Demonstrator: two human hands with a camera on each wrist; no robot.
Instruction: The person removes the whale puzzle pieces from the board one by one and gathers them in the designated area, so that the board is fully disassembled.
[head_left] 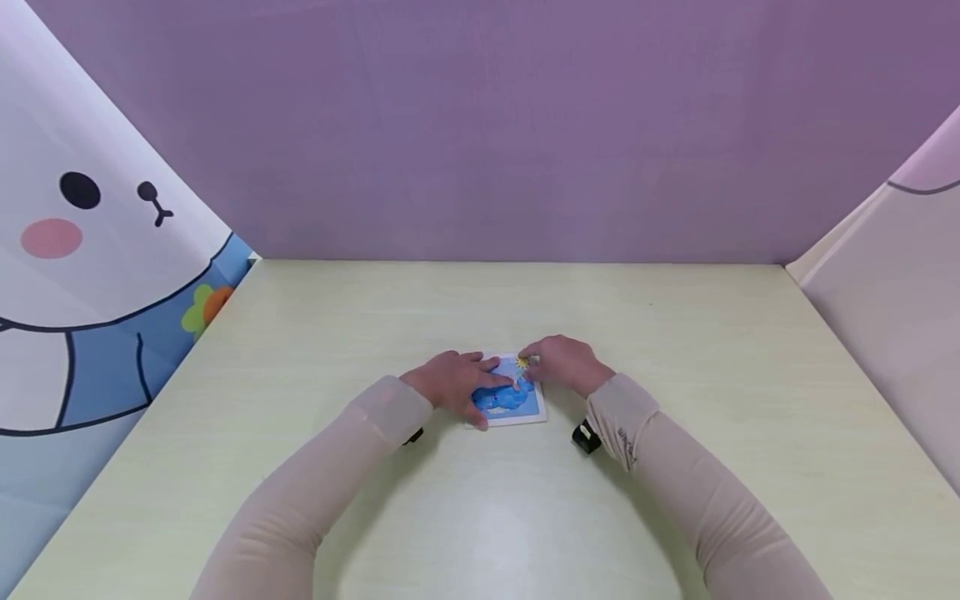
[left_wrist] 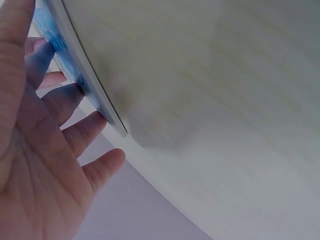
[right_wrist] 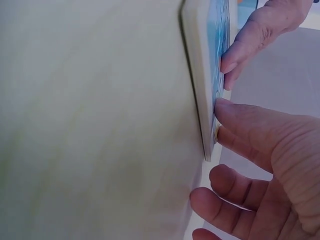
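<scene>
A square picture board lies flat under the fingers of both hands, its blue scene framed by a pale border. A blue cartoon animal fills much of it, partly hidden below the left index finger. A small yellow sun sits near the far right corner, between the tips of the right thumb and index finger.

The left hand covers the board's left side with its fingers spread and fairly straight, grasping nothing; they rest on the picture, while the little finger stands clear of the edge in the left wrist view. The right hand comes in from the other side, thumb and index tips touching the printed face and the remaining fingers bent loosely off the board. Whether that pair pinches the sun cannot be told.

Behind the fingers, beige sleeves cover both forearms, the right sleeve bearing dark lettering. A black device shows beneath the right wrist, and part of another below the left. The pale bench spreads around the fingers on every side. Beyond them rises a purple backdrop; far to their left hangs a cartoon-printed cloth.
</scene>
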